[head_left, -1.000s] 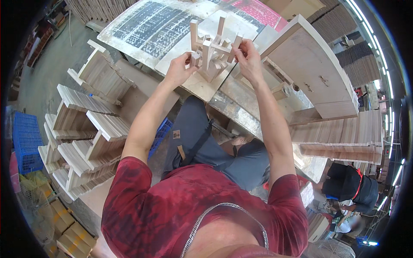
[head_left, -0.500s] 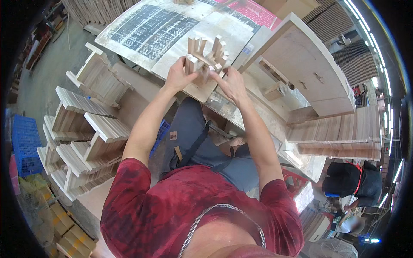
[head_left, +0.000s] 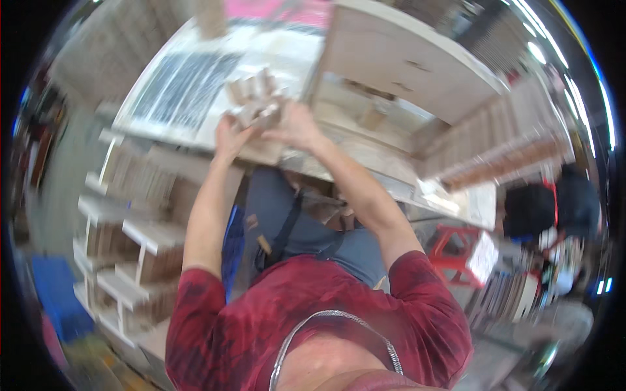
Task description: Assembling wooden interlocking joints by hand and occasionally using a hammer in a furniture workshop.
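Note:
A loose cluster of short, pale wooden sticks [head_left: 250,90] stands over the near part of the worktable, blurred, with the ends splayed at different angles. My left hand [head_left: 229,137] is closed on the cluster's left side. From the right, my right hand [head_left: 297,126] curls round the other side, its thumb pointing inward along the lower ends. Blur hides the exact finger contacts and whether the sticks rest on the table. Beneath lies the worktable [head_left: 179,49], its pale top printed with dark blocks.
Stepped stacks of wooden boards [head_left: 134,231] stand left of my legs. A large wooden panel frame [head_left: 385,49] leans at the right, above more stacked slats [head_left: 499,153]. A red stool [head_left: 450,254] sits to the lower right. Another person [head_left: 554,205] in dark clothes is farther right.
My view has swung, blurring the scene. Both hands have brought the stick cluster closer together, and it now appears farther left in view.

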Action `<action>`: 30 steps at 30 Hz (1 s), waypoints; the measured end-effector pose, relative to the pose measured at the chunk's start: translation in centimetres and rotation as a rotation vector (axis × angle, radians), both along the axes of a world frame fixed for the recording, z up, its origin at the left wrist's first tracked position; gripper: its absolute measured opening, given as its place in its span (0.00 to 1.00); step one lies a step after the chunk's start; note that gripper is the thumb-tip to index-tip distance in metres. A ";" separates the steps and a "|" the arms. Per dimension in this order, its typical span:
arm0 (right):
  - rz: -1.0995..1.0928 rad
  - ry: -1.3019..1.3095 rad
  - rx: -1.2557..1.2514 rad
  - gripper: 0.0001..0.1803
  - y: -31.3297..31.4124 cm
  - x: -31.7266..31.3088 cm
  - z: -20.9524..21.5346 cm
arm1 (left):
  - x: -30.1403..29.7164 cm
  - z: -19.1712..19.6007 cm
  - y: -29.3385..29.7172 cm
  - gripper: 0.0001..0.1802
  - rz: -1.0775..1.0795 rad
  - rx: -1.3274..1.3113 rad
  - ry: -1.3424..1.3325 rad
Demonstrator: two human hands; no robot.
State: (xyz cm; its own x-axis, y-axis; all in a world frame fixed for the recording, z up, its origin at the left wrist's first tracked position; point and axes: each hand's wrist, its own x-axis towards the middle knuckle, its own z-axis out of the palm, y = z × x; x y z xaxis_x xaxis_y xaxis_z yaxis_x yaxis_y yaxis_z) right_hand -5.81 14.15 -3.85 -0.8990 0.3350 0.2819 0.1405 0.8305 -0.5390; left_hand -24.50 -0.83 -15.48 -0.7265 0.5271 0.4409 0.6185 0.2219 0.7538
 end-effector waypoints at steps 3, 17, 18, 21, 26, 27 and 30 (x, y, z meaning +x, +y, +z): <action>0.014 0.155 0.095 0.38 0.0 7.7 0.4 | 1.3 -1.2 0.0 0.36 -0.193 0.171 -0.223; -0.786 -0.293 0.739 0.27 23.3 46.1 35.1 | 9.0 12.2 -18.1 0.37 0.229 -0.276 0.179; -0.797 -0.158 0.843 0.25 24.5 44.0 33.3 | 10.9 14.3 -21.7 0.37 0.329 -0.353 0.246; -0.821 -0.437 0.311 0.29 25.2 51.4 37.4 | 10.6 17.6 -25.7 0.34 0.471 -0.521 0.356; -0.319 -0.209 0.269 0.25 10.6 36.8 26.1 | 13.1 23.3 -35.3 0.31 0.912 -0.844 0.277; -0.296 -0.160 0.274 0.25 11.1 36.2 26.0 | 13.7 24.0 -37.2 0.30 0.927 -0.926 0.153; -0.299 -0.012 0.286 0.22 12.4 36.3 26.0 | 15.5 24.1 -39.5 0.27 0.851 -1.035 -0.016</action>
